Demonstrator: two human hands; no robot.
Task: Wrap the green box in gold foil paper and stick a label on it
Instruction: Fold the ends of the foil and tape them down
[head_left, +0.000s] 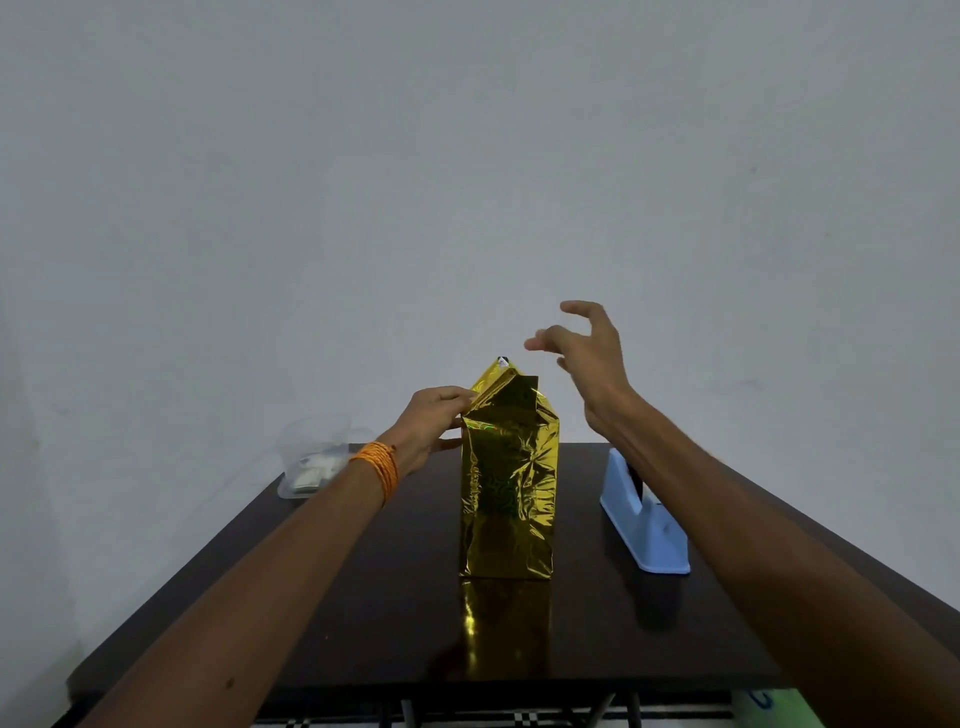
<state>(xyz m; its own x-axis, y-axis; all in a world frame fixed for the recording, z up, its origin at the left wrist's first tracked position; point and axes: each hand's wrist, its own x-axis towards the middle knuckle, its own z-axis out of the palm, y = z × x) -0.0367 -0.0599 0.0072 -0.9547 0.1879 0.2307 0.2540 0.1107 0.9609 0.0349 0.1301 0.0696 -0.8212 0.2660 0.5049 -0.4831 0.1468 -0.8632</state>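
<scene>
Between the two hands, on the dark bench (363, 597), the green box (506, 499) stands upright. It is fully covered by gold foil paper (511, 402), whose top is gathered into a loose peak. The fingers (457, 397) of the left hand (431, 421) pinch the foil's upper left fold. The right hand (592, 358) hangs above and to the right of the peak, its fingers (545, 340) spread and holding nothing.

I'd say the top flaps could spring open if that pinch slackens before they are taped, and a sideways tug might tip the tall box. Below the right fingers sits a blue tape dispenser (644, 519). Beyond the left wrist, a clear plastic tub (317, 441) holds small white pieces (311, 474), possibly labels, though they are too blurred to tell.
</scene>
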